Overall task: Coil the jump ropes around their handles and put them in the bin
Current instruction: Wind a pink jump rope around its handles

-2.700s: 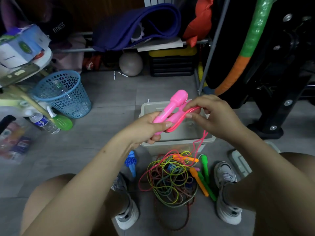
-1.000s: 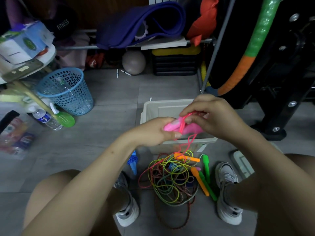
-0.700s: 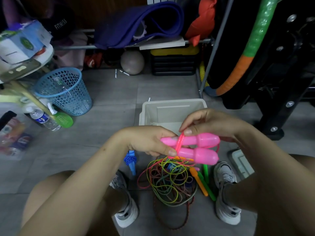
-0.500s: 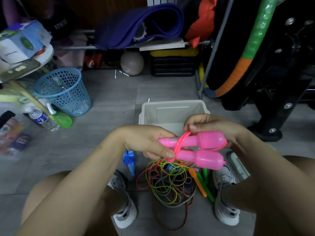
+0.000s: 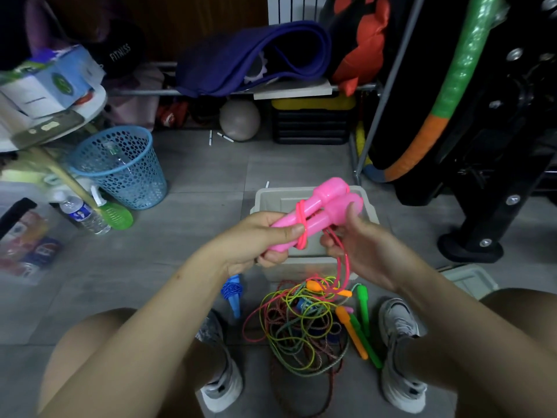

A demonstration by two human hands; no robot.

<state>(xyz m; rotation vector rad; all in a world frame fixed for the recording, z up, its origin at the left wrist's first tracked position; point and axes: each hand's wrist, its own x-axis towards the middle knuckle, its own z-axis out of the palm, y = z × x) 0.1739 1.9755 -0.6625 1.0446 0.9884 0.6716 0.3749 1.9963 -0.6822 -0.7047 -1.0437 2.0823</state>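
Head view: pink handles (image 5: 319, 212) are gripped at centre by the left hand (image 5: 259, 241); pink rope (image 5: 343, 257) is pinched by the right hand (image 5: 361, 245), the bin (image 5: 265, 200) partly hidden behind. Tangled ropes (image 5: 298, 324) lie below; a blue basket (image 5: 120, 167) stands left.

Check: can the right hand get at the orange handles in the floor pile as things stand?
Probably not yet. The right hand holds the pink cord being wound on the pink handles. The orange handles lie uncovered below it, so the path looks free once it lets go.

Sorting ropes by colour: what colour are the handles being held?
Pink handles, clearest in the head view.
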